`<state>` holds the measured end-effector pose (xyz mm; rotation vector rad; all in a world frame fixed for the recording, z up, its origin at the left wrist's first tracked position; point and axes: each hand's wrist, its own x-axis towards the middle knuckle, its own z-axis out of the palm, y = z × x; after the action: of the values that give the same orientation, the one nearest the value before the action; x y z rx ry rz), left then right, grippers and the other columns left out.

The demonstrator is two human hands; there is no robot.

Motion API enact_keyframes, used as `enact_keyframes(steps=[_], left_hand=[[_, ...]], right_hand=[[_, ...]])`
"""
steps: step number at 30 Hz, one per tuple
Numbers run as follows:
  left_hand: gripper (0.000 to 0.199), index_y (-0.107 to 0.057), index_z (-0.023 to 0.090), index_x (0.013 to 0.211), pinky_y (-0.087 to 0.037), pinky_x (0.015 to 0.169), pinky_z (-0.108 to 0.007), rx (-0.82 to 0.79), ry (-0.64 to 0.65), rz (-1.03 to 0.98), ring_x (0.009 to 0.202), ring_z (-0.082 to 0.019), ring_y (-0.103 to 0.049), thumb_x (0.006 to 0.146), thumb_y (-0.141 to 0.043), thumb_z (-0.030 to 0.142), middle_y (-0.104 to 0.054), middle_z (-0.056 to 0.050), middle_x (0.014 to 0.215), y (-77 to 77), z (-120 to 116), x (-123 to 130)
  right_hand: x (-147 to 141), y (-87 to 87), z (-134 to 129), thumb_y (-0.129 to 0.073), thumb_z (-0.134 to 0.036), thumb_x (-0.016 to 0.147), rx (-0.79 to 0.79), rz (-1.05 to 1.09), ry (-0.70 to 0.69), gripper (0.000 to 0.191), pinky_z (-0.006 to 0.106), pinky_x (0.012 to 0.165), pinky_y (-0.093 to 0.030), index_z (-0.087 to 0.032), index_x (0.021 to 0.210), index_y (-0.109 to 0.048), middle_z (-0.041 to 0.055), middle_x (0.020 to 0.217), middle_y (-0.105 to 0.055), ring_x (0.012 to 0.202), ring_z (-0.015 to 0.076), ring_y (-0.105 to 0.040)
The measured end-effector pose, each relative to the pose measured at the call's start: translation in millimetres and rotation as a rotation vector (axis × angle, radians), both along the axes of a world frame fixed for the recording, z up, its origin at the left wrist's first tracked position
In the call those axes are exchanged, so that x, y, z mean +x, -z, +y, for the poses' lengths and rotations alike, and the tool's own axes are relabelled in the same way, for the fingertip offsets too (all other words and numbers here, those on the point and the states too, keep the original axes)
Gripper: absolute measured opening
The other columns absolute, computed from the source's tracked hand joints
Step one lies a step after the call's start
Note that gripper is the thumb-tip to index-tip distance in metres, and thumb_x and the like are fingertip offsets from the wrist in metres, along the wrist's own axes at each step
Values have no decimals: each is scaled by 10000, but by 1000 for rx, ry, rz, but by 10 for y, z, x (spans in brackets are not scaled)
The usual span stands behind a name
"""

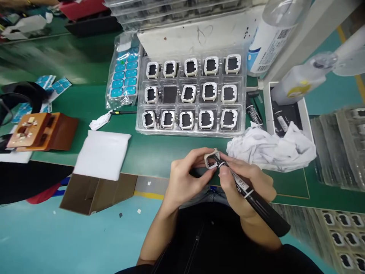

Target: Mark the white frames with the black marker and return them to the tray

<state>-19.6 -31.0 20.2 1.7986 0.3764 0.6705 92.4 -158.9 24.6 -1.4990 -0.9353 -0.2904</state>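
Observation:
Between the thumb and fingers of my left hand (pixel 185 177) is a small watch case frame (pixel 208 161), pale with a square opening, held just past the table's front edge. My right hand (pixel 245 182) grips a black marker pen (pixel 249 196) with a white printed label. Its tip points into the frame's opening; whether it touches the inner wall I cannot tell. Beyond my hands lies a clear plastic tray (pixel 188 132) with rows of similar watch case frames (pixel 186 119). One pocket (pixel 170 94) in its middle row holds no frame.
Right of the tray are a crumpled white cloth (pixel 270 146), a small white box (pixel 305 121) and bottles (pixel 299 83). On the left lie a bag of blue stickers (pixel 124 76), white foam sheets (pixel 101 154) and an orange-brown fixture (pixel 42 131). Stacked trays (pixel 339 148) stand far right.

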Motion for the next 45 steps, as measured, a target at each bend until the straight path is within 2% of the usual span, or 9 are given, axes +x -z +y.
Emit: enact_keyframes(steps=[5,10,17,24,29,37,40,45], left_hand=[[437,-778,246,1409,-763,1017,-253,12,7,-11,1086,-197,-915,1005,-899,130,-902,-33,1294,-8,-11,4],[451,-773,262,1430,-753,1041,-241,12,10,-13,1102,-186,-910,1016,-892,129,-899,-20,1304,2,-16,-5],[411,-778,258,1435,-775,969,-255,128,-16,19,1018,-178,-910,1042,-864,172,-906,-17,1271,17,-10,-15],[413,-768,255,1452,-781,973,-275,148,-29,27,1029,-195,-916,1053,-858,193,-904,-22,1299,28,-31,-20],[426,-768,259,1443,-770,972,-244,113,-13,8,1035,-183,-917,1041,-860,154,-908,-14,1285,24,-28,-21],[413,-779,256,1441,-774,1013,-281,76,-5,21,1080,-199,-913,1044,-865,179,-897,-27,1329,15,-31,-10],[395,-794,262,1428,-778,1028,-308,48,-3,43,1090,-216,-914,1046,-875,207,-897,-33,1329,18,-26,-15],[423,-814,221,1380,-794,970,-318,-110,9,34,1109,-260,-915,976,-940,244,-900,-77,1312,-7,12,-24]], right_hand=[[2,-18,-5,-856,-81,979,-36,-27,27,193,289,839,-783,-225,1085,-781,17,968,-880,930,289,-910],[2,-26,-1,-852,-86,980,-58,-32,38,188,311,846,-790,-232,1079,-789,28,1038,-893,919,288,-909],[-12,-30,16,-842,-63,976,-75,-83,36,227,361,827,-816,-233,1118,-788,41,1005,-884,918,308,-909],[-5,-32,16,-833,-70,987,-82,-92,62,187,334,800,-810,-233,1053,-768,37,951,-874,895,307,-908],[7,-34,13,-848,-80,992,-78,-124,55,181,306,794,-800,-231,1063,-776,22,920,-865,875,294,-907],[0,-11,17,-835,-87,1000,-61,-104,87,178,311,741,-788,-238,1062,-763,27,935,-874,847,292,-904],[0,-12,6,-823,-103,1017,-88,-74,73,173,332,739,-788,-252,1078,-758,42,1002,-890,865,293,-905],[-9,2,-17,-832,-152,1024,-20,65,8,140,322,761,-778,-272,1039,-761,4,942,-877,903,297,-908]])
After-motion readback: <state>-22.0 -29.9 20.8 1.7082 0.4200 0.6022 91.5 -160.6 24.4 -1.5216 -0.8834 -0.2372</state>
